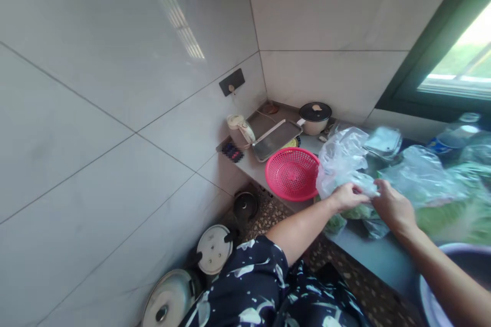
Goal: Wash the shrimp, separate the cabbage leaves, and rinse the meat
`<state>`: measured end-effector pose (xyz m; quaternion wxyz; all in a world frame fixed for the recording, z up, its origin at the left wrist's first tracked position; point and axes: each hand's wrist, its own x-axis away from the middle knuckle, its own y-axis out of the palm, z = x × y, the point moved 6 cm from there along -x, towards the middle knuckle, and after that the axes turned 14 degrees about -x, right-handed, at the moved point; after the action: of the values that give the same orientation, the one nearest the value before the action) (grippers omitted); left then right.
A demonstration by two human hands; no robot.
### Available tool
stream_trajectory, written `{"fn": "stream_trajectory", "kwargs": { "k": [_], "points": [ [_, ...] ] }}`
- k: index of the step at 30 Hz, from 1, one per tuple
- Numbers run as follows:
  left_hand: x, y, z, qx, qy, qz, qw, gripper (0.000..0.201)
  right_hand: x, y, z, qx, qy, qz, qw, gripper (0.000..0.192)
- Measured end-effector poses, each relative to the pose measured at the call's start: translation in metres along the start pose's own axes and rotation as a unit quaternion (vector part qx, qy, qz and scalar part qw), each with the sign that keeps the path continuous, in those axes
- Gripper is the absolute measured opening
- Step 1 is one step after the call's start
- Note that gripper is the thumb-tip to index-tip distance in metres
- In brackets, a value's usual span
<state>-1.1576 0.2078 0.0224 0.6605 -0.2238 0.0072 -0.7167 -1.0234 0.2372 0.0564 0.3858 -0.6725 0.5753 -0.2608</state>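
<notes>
Pinched a bunched part of a translucent plastic bag [341,153] between the thumb and fingers of the left hand [348,196], right of centre in the frame, over a grey tabletop [383,254]. Pinched the same bunched part with the right hand [394,209], reaching in from the lower right corner with fingers curled inward, just beside the left fingertips. Could not make out exactly where the right thumb pressed. Saw the rest of the bag puffed up above and to the left of the left hand, beside the right rim of a pink colander [292,176] near the middle of the frame. Could not tell whether touching that rim or only overlapping it in view.

Saw leafy greens [358,213] in clear plastic just below the left hand, and a larger heap of pale green leaves [448,219] toward the right edge. Noted a clear container [383,141] above the right hand, and a purplish basin [431,299] in the lower right corner. Found a metal tray [276,141] just above the colander, with a cream kettle [241,130] to its left and a black-lidded pot [315,120] to its upper right. Looked down, lower left, on a white lid [214,249] and a larger metal lid [171,296].
</notes>
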Motion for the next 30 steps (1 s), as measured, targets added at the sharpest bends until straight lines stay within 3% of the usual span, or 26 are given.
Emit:
{"fn": "stream_trajectory", "kwargs": {
  "k": [5,8,10,12,14,15,17,20,22,23,25,26,28,30],
  "points": [
    [0.012,-0.026,0.023,-0.132,0.052,0.039,0.989,0.063,-0.003,-0.016,-0.021,-0.134,0.088,-0.157,0.975,0.049],
    [0.018,-0.051,0.051,-0.217,0.131,0.157,0.955,0.063,-0.01,-0.039,-0.033,-0.09,0.042,-0.149,0.984,0.057],
    [0.023,-0.066,0.061,-0.233,0.11,0.206,0.944,0.043,-0.013,-0.049,-0.042,-0.004,-0.009,-0.145,0.989,0.061],
    [0.026,-0.067,0.063,-0.236,0.061,0.135,0.96,0.019,-0.014,-0.053,-0.051,0.061,-0.034,-0.149,0.986,0.059],
    [0.03,-0.059,0.066,-0.23,0.061,0.042,0.97,0.025,-0.014,-0.054,-0.059,0.107,-0.035,-0.15,0.982,0.053],
    [0.03,-0.054,0.069,-0.226,0.085,0.025,0.97,0.022,-0.012,-0.053,-0.064,0.125,-0.042,-0.153,0.979,0.05],
    [0.027,-0.045,0.074,-0.221,0.145,0.04,0.964,0.021,-0.006,-0.051,-0.08,0.153,-0.1,-0.168,0.969,0.041],
    [0.011,-0.024,0.064,-0.239,0.157,0.015,0.958,0.031,0.006,-0.053,-0.103,0.166,-0.255,-0.188,0.934,0.018],
    [0.001,-0.017,0.053,-0.256,0.128,0.011,0.958,0.016,0.01,-0.064,-0.108,0.141,-0.329,-0.143,0.923,0.018],
    [-0.004,-0.018,0.049,-0.262,0.105,0.036,0.959,0.016,0.009,-0.073,-0.104,0.115,-0.334,-0.087,0.931,0.02],
    [-0.007,-0.024,0.044,-0.254,0.055,0.109,0.96,0.027,0.003,-0.089,-0.085,0.046,-0.27,0.052,0.96,0.025],
    [-0.007,-0.027,0.043,-0.236,0.03,0.143,0.961,0.032,0.002,-0.09,-0.071,0.008,-0.216,0.089,0.972,0.027],
    [-0.004,-0.028,0.044,-0.174,0.005,0.174,0.969,0.037,0.001,-0.069,-0.044,-0.064,-0.108,0.057,0.99,0.029],
    [0.0,-0.022,0.05,-0.11,0.027,0.144,0.983,0.037,0.005,-0.037,-0.027,-0.124,-0.032,-0.029,0.991,0.028]
  ]
}}
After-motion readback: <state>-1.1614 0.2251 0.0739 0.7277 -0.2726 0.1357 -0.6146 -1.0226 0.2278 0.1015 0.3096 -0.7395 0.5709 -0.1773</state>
